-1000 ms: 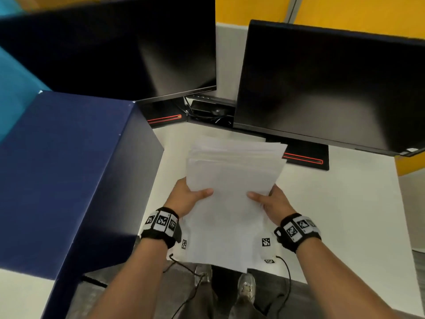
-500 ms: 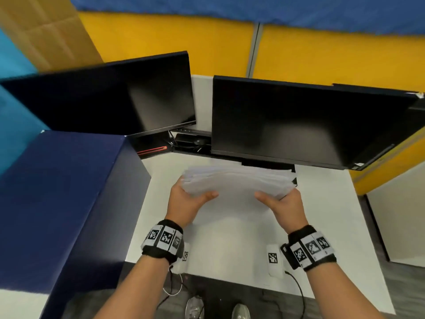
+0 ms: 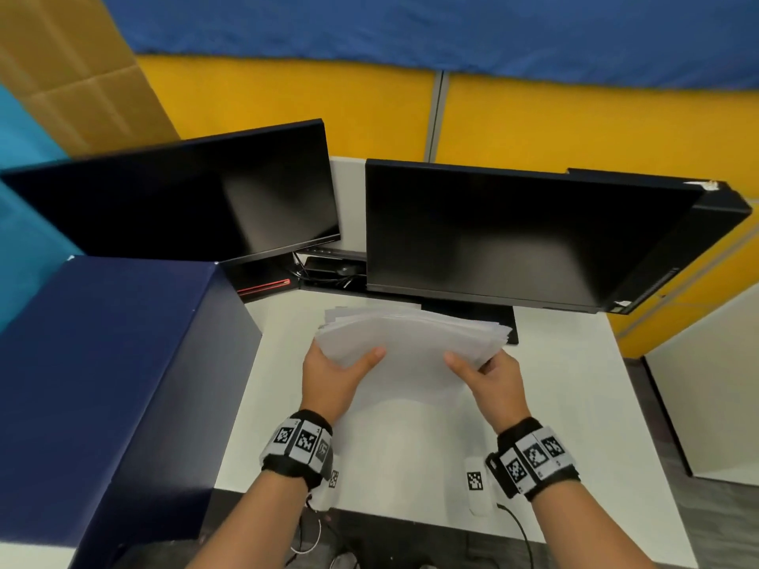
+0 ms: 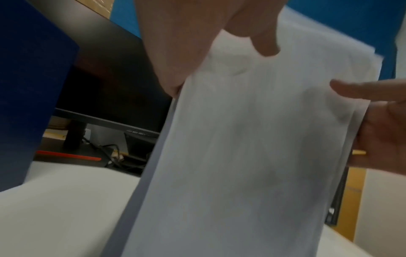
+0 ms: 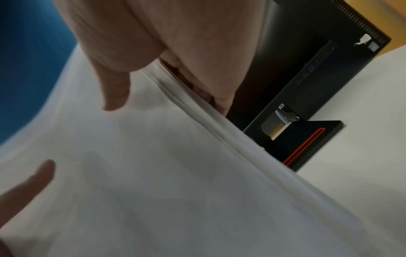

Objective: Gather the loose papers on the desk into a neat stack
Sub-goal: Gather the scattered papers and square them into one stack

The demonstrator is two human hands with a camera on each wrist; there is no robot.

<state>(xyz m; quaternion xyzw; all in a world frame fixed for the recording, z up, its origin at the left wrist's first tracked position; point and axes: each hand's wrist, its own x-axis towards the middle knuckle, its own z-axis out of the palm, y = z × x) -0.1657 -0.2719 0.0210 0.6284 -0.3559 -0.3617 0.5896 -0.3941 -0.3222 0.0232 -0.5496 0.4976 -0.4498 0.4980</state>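
Observation:
A bundle of white papers (image 3: 410,342) stands on its lower edge on the white desk (image 3: 575,404), tilted away from me, its top edges fanned unevenly. My left hand (image 3: 332,371) grips its left side, thumb on the near face and fingers behind. My right hand (image 3: 488,375) grips the right side the same way. In the left wrist view the left thumb (image 4: 259,34) presses the sheets (image 4: 252,156), and the right hand (image 4: 384,125) shows opposite. In the right wrist view the right thumb (image 5: 114,87) lies on the paper (image 5: 175,182), whose edges are staggered.
Two dark monitors (image 3: 185,207) (image 3: 513,236) stand at the back of the desk, with cables (image 3: 328,269) between them. A tall dark blue box (image 3: 102,384) borders the desk on the left. Small white marker tags (image 3: 476,482) lie near the front edge.
The papers went from lying flatter in my hands near the front edge to standing upright further back on the desk. Both hands moved forward with them. My head tilted up.

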